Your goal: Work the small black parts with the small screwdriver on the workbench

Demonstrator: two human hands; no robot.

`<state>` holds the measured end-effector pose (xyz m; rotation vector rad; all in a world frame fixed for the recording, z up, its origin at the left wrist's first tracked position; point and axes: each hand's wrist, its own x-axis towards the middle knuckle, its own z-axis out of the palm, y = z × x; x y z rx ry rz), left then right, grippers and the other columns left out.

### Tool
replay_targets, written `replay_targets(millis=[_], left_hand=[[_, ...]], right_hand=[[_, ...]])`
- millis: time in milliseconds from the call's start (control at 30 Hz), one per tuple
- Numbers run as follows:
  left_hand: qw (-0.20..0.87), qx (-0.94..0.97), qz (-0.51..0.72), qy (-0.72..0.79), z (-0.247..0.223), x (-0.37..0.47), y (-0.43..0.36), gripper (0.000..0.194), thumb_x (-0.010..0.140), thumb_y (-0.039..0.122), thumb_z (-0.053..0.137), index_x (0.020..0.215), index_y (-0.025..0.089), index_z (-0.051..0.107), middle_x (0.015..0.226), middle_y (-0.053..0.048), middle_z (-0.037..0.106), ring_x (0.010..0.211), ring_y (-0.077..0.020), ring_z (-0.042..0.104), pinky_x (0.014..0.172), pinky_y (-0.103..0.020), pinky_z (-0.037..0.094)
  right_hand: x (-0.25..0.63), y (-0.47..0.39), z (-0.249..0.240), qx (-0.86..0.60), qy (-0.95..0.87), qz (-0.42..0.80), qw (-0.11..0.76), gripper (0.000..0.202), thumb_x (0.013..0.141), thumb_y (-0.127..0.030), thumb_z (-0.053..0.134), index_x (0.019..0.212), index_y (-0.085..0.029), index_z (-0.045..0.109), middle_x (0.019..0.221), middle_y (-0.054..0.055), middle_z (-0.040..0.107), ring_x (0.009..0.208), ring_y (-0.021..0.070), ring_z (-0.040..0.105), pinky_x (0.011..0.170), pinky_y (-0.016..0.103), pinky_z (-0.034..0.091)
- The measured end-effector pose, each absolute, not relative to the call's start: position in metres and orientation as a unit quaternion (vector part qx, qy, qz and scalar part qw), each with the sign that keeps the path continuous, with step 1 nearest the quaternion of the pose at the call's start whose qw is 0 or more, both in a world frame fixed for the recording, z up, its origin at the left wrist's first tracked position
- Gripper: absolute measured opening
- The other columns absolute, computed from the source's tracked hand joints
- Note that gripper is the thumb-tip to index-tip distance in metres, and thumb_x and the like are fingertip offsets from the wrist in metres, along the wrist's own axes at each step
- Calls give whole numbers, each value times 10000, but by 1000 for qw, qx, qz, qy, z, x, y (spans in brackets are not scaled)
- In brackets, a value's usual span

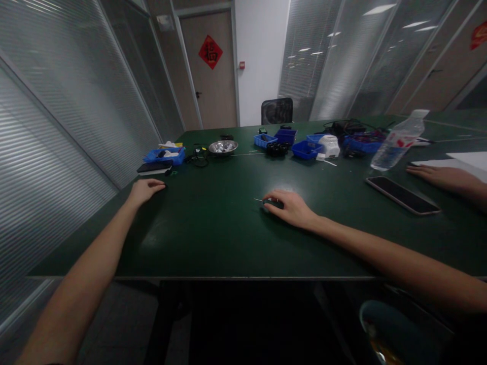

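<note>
My left hand (143,191) rests over the left part of the green table, fingertips pinched together on a small dark piece (165,185) too small to name. Closed around a small screwdriver (263,201), my right hand (288,207) lies low over the middle of the table. The screwdriver's thin metal shaft points left, and its handle is mostly hidden in the fingers. Beyond my left hand are a dark flat case (154,167) and a blue tray (167,156) with mixed items.
A metal bowl (223,147), black cable (200,157) and several blue bins (306,150) stand farther back. To the right are a tilted plastic bottle (399,142), a phone (402,194), paper (462,163) and another person's hand (443,176). The table's front edge (243,278) is near me.
</note>
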<state>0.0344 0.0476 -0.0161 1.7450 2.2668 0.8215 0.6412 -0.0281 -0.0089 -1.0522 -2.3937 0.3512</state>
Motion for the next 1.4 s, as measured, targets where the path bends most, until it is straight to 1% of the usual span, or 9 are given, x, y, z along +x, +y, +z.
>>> replay_targets(millis=[100,200,367,500,567,767,933,1067,1400], left_hand=[[136,666,271,682,-9,86,47,424,842,449,850,1166,176,845,1096,-82,816,1012,-267,732,925,-338,534],[161,733,272,603,1,148,35,474,880,486,808,1237,175,828,1115,-100,796,972,-257,711,881,-351,539],[246,804,239,486,11,250,-10,406,964,428,730,1274,176,807,1108,-104,757,858,-212,645,754,-322,506],[292,845,242,378,3,312,-45,289,977,368,745,1180,172,809,1109,-96,743,929,-204,663,803,-313,510],[307,845,250,358,-3,331,-55,261,960,339,768,1150,162,793,1094,-88,741,932,-200,665,815,-310,514],[311,835,264,370,-8,343,-61,200,942,270,760,1105,154,766,1037,-73,729,915,-197,651,816,-308,511],[289,854,258,347,-5,335,-61,194,963,291,747,1118,176,768,1067,-71,719,955,-206,652,861,-328,514],[277,857,252,353,-3,332,-61,184,960,279,746,1109,172,762,1055,-71,715,945,-209,650,861,-336,516],[275,867,242,339,-4,328,-57,202,988,306,729,1142,178,759,1100,-81,709,974,-216,652,880,-346,522]], right_hand=[[642,-27,-11,-382,-881,123,251,333,1080,-473,600,1248,-221,737,1139,83,763,936,230,704,806,378,525],[642,-27,-11,-378,-882,120,252,323,1083,-468,600,1244,-223,735,1136,80,760,928,227,703,797,373,518],[641,-28,-11,-343,-894,122,261,302,1087,-447,610,1250,-223,728,1107,73,753,941,225,702,797,360,511],[640,-34,-9,-281,-914,139,259,303,1092,-423,609,1276,-212,726,1101,80,751,916,214,704,789,347,513],[641,-37,-8,-254,-921,148,257,298,1095,-411,606,1269,-205,734,1096,86,757,904,212,707,786,344,519],[642,-41,-4,-221,-926,171,253,273,1084,-370,620,1252,-195,744,1092,93,771,909,210,716,806,345,529],[642,-41,-3,-219,-934,162,230,282,1081,-381,618,1244,-187,742,1062,85,763,875,201,703,786,338,507],[643,-41,-5,-218,-935,164,225,275,1073,-372,623,1238,-184,737,1094,87,770,896,203,707,810,347,507],[641,-42,-3,-222,-939,149,216,289,1077,-389,621,1251,-193,742,1076,86,770,853,192,695,756,327,482]])
